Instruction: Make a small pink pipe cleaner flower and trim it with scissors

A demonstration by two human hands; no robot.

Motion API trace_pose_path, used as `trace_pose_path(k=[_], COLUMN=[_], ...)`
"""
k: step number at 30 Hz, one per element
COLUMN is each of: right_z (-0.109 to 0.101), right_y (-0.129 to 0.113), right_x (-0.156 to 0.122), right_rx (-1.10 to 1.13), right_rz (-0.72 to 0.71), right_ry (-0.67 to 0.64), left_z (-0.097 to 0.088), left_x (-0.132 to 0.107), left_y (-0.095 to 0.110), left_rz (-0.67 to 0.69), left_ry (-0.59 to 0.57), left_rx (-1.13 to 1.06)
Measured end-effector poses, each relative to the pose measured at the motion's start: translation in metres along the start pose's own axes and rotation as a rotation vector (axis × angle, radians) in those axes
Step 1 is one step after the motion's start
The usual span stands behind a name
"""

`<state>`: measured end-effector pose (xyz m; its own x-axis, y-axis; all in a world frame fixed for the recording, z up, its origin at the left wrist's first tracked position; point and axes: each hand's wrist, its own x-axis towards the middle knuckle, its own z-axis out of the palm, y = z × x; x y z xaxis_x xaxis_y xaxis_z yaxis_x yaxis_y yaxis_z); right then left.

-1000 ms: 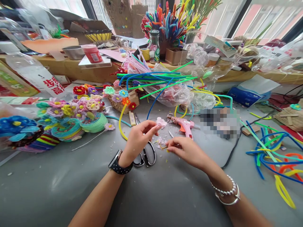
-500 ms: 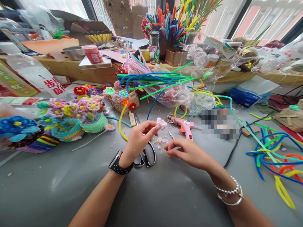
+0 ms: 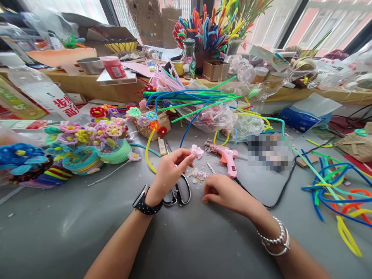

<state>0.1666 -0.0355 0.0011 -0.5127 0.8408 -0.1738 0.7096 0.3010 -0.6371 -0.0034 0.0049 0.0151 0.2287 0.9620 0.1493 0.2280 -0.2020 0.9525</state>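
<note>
My left hand (image 3: pixel 168 172) pinches a small pink pipe-cleaner flower (image 3: pixel 197 151) between thumb and fingertips, held just above the grey table (image 3: pixel 72 232). Black-handled scissors (image 3: pixel 178 193) lie under that hand. My right hand (image 3: pixel 225 192) is closed low over the table, fingertips pinched on a tiny yellow piece (image 3: pixel 205 202). Pink and yellow scraps (image 3: pixel 197 175) lie between the two hands. A pink glue gun (image 3: pixel 228 155) rests just beyond my right hand.
Finished pipe-cleaner flowers and woven baskets (image 3: pixel 87 143) crowd the left. Bundled pipe cleaners and plastic bags (image 3: pixel 203 104) fill the middle back. Loose blue, green and yellow pipe cleaners (image 3: pixel 340 190) lie at the right. The glue gun's black cord (image 3: pixel 279 193) curves across the table.
My right hand has drawn back toward me and lowered onto the table, closing its fingers on the yellow piece. My left hand with the pink flower has stayed in place.
</note>
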Motion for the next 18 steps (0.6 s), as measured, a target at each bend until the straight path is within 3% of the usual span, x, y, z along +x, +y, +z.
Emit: trace_pose_path(k=[5, 10, 11, 13, 18], right_z=[-0.009, -0.022, -0.022, -0.019, -0.014], right_y=[0.005, 0.036, 0.042, 0.051, 0.051], right_x=[0.000, -0.002, -0.002, 0.000, 0.001], right_rx=[-0.026, -0.251, -0.286, -0.290, -0.170], right_rz=[0.003, 0.349, 0.411, 0.484, 0.556], right_ry=[0.221, 0.771, 0.783, 0.686, 0.484], left_z=[-0.001, -0.001, -0.001, -0.001, -0.002], left_x=[0.000, 0.001, 0.001, 0.001, 0.001], left_y=[0.000, -0.002, -0.002, -0.003, -0.003], left_rz=[-0.005, 0.008, 0.009, 0.011, 0.030], left_ry=[-0.002, -0.006, -0.002, 0.010, 0.029], left_rx=[0.001, -0.009, -0.008, -0.006, -0.009])
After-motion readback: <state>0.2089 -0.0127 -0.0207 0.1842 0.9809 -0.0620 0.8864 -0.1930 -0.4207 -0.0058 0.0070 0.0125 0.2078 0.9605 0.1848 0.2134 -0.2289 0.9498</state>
